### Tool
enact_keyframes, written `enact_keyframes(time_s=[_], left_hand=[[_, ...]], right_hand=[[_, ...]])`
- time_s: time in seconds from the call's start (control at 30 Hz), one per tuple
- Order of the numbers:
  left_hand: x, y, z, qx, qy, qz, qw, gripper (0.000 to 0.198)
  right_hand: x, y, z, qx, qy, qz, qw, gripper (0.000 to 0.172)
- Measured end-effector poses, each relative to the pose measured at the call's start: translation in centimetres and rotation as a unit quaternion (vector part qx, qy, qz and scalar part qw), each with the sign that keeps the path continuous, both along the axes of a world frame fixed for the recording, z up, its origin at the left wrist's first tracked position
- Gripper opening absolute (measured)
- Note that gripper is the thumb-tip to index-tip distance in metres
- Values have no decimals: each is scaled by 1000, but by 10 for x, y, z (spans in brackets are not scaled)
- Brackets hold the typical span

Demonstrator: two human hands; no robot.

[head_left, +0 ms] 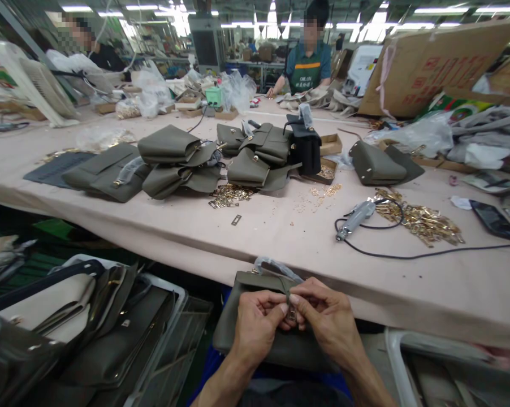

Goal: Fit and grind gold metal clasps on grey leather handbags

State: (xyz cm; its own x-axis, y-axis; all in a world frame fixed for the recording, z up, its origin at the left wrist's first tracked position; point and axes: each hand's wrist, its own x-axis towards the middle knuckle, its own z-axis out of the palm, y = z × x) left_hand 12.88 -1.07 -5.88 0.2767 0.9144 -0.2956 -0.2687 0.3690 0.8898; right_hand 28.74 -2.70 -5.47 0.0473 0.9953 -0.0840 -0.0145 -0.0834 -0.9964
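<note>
An olive-green handbag (233, 316) rests on my lap against the table's front edge, its handle (276, 264) wrapped in clear plastic. My left hand (261, 319) pinches a narrow strap of the bag (288, 286) from the left. From the right, my right hand (323, 308) closes its thumb and fingers on the same spot. Between the fingertips of both hands shows a small metal fitting (292, 312), partly covered by the fingers. Which hand bears the fitting I cannot tell.
On the table (187, 226) lie several olive bags (259, 147), flat metal plates (229, 195), gold hardware (428, 220), an electric screwdriver (357, 217) with a cord, and a phone (496, 219). Crates of bags (111, 328) stand at lower left and right. A co-worker (308, 62) sits opposite.
</note>
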Motion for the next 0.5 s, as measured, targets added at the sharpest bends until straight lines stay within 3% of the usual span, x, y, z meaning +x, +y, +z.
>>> enact_keyframes(time_s=[0.3,0.5], left_hand=[[-7,3,1,15,-22,-38,999,23],[-5,1,2,-36,-23,-5,999,29]], right_hand=[[-1,-1,-5,-12,-36,4,999,25],[-5,-1,-7,-4,-70,9,998,23]])
